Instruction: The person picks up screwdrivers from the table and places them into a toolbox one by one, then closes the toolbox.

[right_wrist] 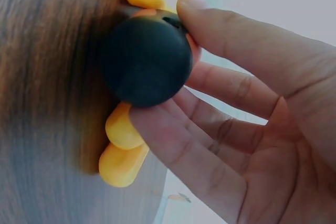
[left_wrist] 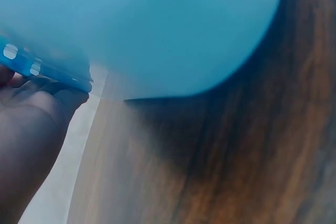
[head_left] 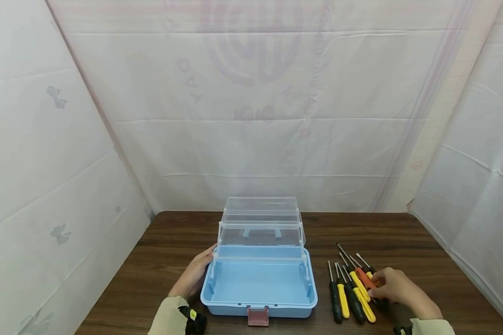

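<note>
A light blue plastic toolbox stands with its clear trays raised toward the back. My left hand holds its left side near the back corner. In the left wrist view, the fingers lie along the blue edge. To the right, my right hand pinches an orange-handled screwdriver within a cluster of screwdrivers. In the right wrist view, a rounded black handle end with orange behind it sits between thumb and fingers. Yellow handle ends are close beside it.
Several black-handled and yellow-handled screwdrivers lie right of the toolbox, shafts pointing away. A pink latch hangs at the box's front. White sheeting surrounds the dark wooden table at the back and sides.
</note>
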Available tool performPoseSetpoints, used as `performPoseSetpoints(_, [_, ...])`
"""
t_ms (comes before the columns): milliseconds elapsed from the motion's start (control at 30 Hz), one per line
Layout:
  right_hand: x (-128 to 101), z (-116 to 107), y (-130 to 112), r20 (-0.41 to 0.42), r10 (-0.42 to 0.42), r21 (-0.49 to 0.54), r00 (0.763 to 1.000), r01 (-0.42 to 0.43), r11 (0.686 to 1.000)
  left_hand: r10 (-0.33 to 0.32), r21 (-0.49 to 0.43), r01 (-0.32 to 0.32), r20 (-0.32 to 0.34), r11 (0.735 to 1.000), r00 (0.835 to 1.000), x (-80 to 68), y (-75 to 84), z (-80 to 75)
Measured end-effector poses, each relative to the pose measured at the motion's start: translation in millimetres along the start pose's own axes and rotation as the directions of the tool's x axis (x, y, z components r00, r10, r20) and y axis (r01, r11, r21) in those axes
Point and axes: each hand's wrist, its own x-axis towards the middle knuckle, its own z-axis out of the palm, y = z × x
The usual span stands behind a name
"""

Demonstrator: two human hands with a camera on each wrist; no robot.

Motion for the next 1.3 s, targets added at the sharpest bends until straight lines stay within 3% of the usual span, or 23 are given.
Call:
performPoseSetpoints(533, [1.6,1.9,-2.2,-0.01,-0.001,-0.045,1.0,0.0,0.999,-0.03,-0.002,0.029,-0.015,1.0,0.999,0.1,-2.8,0.4])
performPoseSetpoints(833, [0.1,3.4,-1.7,-0.02,-0.015,-0.019,1.0,0.015,1.0,-0.003,-0.032,0.004,0.017,0.999,1.0,0.3,-3.9,-3.4])
performPoseSetpoints(1300, [-1.3,1.2,0.3,-0.033,-0.043,-0.038,0.999,0.042,0.998,0.0,-0.04,0.001,0.008,0.999,1.0,1.7,-3.0,-2.0])
